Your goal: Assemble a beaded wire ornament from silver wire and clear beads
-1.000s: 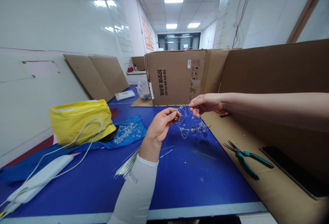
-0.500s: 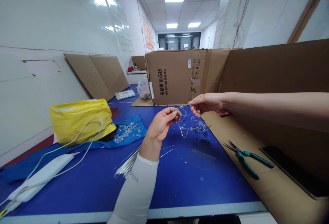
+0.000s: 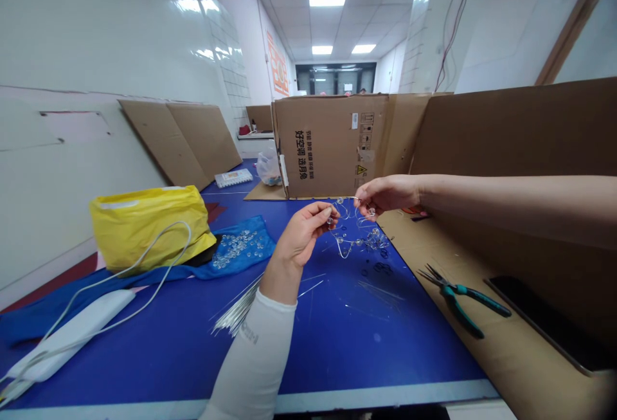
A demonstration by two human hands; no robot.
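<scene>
Between my two hands hangs a thin silvery wire strung with clear beads [image 3: 340, 240], bent into curves above the blue table. My left hand [image 3: 308, 230] pinches the wire beside a bead with thumb and forefinger. At the other side my right hand [image 3: 385, 195] is closed on the wire, its fingertips by another bead. Behind and below the wire lie small dark rings [image 3: 383, 268] and more clear beads, partly blurred together with it. A bundle of straight metal wires [image 3: 236, 314] rests beside my left forearm.
Needle-nose pliers [image 3: 460, 294] with green-black handles and a dark phone [image 3: 549, 323] lie on cardboard at the right. Loose clear beads [image 3: 238, 246] sit on blue cloth near a yellow bag [image 3: 149, 227]. A white power strip [image 3: 72, 336] is front left; a large carton [image 3: 332, 146] stands behind.
My right hand has shifted slightly, and the wire near its fingertips now bends more upright. My left hand keeps its pinch almost in place. The camera view has moved a little.
</scene>
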